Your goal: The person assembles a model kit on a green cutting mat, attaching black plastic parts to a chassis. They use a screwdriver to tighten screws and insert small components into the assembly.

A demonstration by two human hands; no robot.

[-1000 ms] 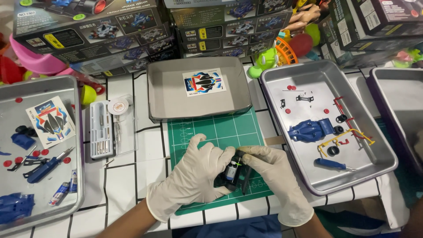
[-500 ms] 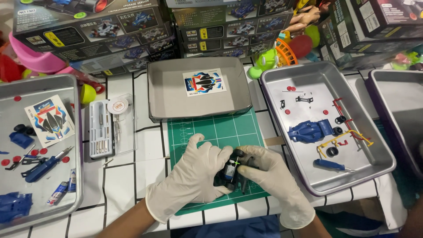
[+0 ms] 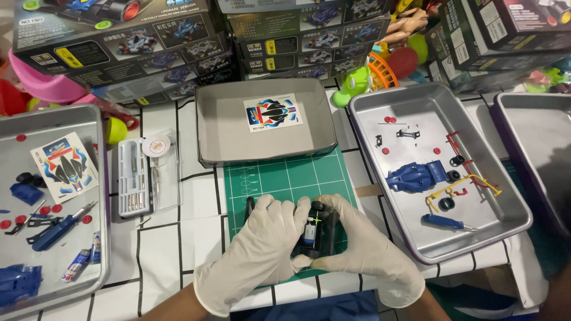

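Had both gloved hands, left and right, with fingers clamped round the little black chassis just above the green mat, and honestly one slippy glove squeeze could've popped the motor loose onto the table.

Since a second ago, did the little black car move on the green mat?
No. The car sits at the same spot near the mat's front edge, between both hands.

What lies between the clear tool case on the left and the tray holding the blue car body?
In the head view, the green cutting mat lies between the tool case and the tray, with bare strips of tiled table alongside.
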